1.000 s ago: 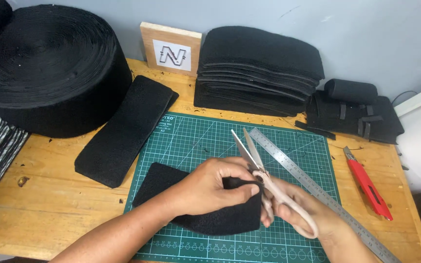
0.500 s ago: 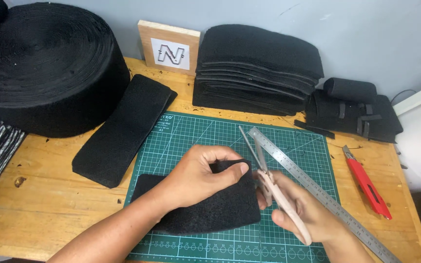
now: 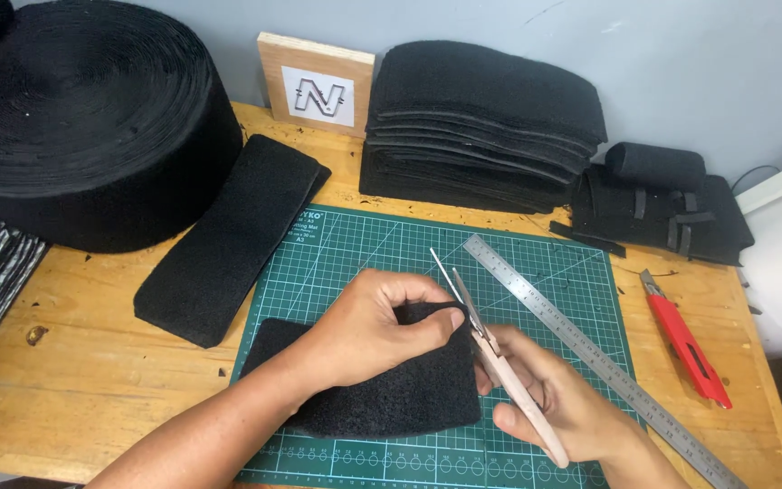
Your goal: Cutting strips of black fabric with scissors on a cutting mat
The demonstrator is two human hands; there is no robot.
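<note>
— Nearest the camera?
— The right hand [image 3: 554, 407], fingers curled round pink-handled scissors [image 3: 491, 353], blades parted at the corner of a black fabric piece [image 3: 382, 389].
— The other?
— The left hand [image 3: 377, 326] pinches that corner; the piece lies on the green cutting mat [image 3: 554, 272].
— Beyond?
— A steel ruler [image 3: 590, 349], then stacked black pads [image 3: 481, 136].

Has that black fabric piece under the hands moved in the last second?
Yes. The black fabric piece has slid down the green cutting mat toward its near edge, farther from the steel ruler.
</note>
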